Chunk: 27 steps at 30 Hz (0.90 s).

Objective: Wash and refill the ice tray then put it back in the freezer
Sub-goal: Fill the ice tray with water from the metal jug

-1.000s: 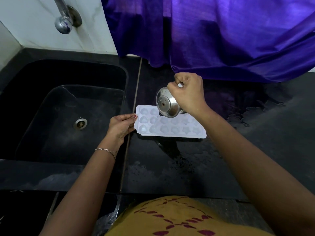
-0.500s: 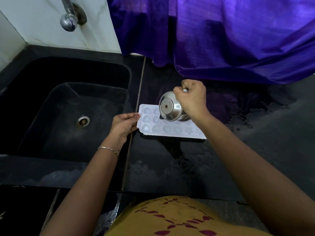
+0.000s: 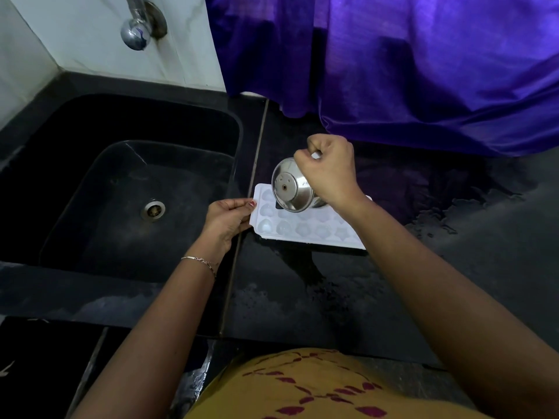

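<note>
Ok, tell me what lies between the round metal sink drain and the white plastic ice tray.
Head view: the left hand, gripping the white ice tray's end, over the black sink's right rim.

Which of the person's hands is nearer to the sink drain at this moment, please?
Left. The left hand holds the ice tray by its end, just right of the drain; the right hand tips a steel cup over the tray, farther right.
</note>
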### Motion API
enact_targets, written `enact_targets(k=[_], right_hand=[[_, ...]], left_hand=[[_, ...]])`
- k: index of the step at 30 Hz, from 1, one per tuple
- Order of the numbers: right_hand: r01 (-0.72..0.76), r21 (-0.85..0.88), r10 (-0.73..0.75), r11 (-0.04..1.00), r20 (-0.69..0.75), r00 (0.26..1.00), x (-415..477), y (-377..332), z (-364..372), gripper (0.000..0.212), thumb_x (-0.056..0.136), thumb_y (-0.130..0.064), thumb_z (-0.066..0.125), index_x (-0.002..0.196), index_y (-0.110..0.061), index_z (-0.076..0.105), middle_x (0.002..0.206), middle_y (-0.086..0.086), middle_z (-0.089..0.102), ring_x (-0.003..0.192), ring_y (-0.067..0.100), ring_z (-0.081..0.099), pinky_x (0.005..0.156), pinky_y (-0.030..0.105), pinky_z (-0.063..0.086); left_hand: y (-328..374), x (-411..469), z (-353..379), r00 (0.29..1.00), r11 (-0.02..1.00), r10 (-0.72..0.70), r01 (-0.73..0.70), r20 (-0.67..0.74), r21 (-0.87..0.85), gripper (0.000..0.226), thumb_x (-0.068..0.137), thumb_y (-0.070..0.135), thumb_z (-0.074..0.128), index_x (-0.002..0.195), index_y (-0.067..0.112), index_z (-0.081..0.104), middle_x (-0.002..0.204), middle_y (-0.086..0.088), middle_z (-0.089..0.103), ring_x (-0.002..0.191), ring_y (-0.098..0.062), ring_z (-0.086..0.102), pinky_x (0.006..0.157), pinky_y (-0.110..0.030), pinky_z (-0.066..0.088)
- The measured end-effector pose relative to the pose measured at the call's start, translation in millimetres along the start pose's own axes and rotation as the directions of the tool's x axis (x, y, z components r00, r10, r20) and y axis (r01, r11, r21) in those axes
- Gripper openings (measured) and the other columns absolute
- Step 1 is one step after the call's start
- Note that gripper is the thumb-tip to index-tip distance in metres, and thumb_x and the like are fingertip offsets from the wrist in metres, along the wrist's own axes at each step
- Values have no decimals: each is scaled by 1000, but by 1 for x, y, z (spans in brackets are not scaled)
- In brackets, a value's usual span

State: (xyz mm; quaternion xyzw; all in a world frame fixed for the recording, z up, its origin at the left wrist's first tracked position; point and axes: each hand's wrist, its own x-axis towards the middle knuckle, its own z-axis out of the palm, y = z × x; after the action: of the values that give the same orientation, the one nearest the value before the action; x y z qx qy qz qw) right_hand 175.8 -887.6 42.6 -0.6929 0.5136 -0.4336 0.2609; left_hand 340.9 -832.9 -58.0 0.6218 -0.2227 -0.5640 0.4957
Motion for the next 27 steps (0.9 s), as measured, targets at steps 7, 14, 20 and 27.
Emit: enact_targets(k=[7, 14, 20, 27], right_hand=[[131, -63, -129, 989, 39, 991, 0, -7, 6, 39, 69, -13, 53, 49, -23, 21, 48, -1, 21, 50, 12, 20, 48, 22, 20], [187, -109, -181, 976, 57, 982, 3, -12, 3, 38, 70, -15, 52, 50, -24, 21, 47, -3, 22, 49, 10, 22, 48, 22, 21], [199, -113, -196, 973, 36, 980, 7, -14, 0, 37, 69, -16, 51, 49, -25, 21, 47, -7, 19, 47, 9, 20, 49, 21, 20], [180, -75, -178, 981, 28, 984, 6, -12, 0, 40, 70, -13, 53, 49, -25, 21, 46, -8, 20, 46, 8, 20, 47, 15, 18]], left_hand=[[1, -1, 1, 1000, 1000, -6, 6, -12, -17, 6, 87, 5, 67, 82, 7, 69, 73, -2, 72, 63, -11, 69, 57, -22, 56], [2, -2, 1, 1000, 1000, -13, 13, -13, -19, 4, 87, 4, 68, 83, 6, 69, 78, -6, 71, 61, -8, 69, 54, -20, 54], [1, -1, 1, 1000, 1000, -15, 15, -9, -16, 5, 86, 5, 68, 82, 7, 70, 70, -2, 72, 62, -9, 69, 54, -20, 54], [2, -1, 1, 1000, 1000, -14, 14, -10, -11, 5, 86, 5, 68, 82, 7, 70, 70, -1, 73, 63, -9, 69, 55, -21, 55]])
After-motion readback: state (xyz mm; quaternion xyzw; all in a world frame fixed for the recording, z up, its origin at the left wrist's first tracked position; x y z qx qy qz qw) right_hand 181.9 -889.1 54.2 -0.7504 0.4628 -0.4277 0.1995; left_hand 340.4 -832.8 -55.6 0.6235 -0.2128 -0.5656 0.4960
